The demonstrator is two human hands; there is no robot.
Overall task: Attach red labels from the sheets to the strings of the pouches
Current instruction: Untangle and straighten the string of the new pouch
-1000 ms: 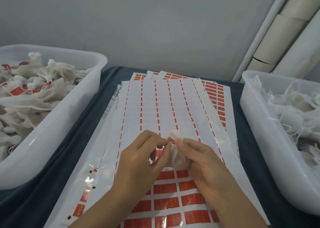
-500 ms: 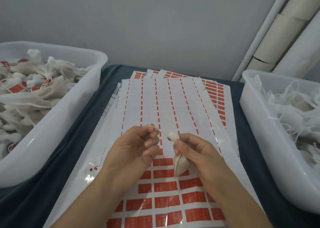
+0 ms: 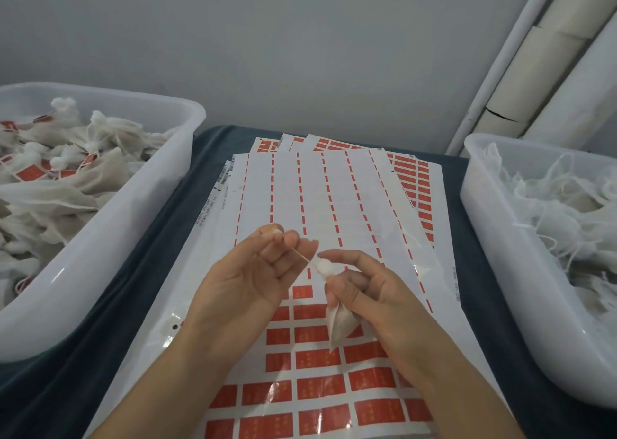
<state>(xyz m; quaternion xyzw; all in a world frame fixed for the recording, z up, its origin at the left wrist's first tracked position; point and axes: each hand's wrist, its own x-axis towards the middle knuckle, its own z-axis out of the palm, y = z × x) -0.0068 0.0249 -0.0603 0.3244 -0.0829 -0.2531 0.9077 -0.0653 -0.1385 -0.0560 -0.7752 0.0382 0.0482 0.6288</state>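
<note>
**Mid-air, string drawn taut between two hands**

Held just above the top label sheet (image 3: 334, 211): one small white pouch (image 3: 340, 322), gripped near its gathered neck by the right hand (image 3: 364, 291), thumb and curled fingers closed round the cloth, index finger extended over the puffed knot. Pulled up and to the left from that knot: a thin string (image 3: 302, 255), its far end pinched between thumb and fingertips of the left hand (image 3: 250, 278), remaining fingers loosely bent. Both hands close together, apart only by the length of string.

Underneath, rows of red labels (image 3: 320, 388) filling the near part of the sheet, upper part stripped to white backing with red dashes. More sheets (image 3: 414, 185) fanned out beneath it, all lying on a dark blue cloth (image 3: 160, 238) over the worktop.

At left, a white plastic tub (image 3: 133, 225) heaped with pouches carrying red tags. At right, a second white tub (image 3: 494, 238) of pouches with loose strings. Behind, grey wall and pale pipes (image 3: 521, 58).
</note>
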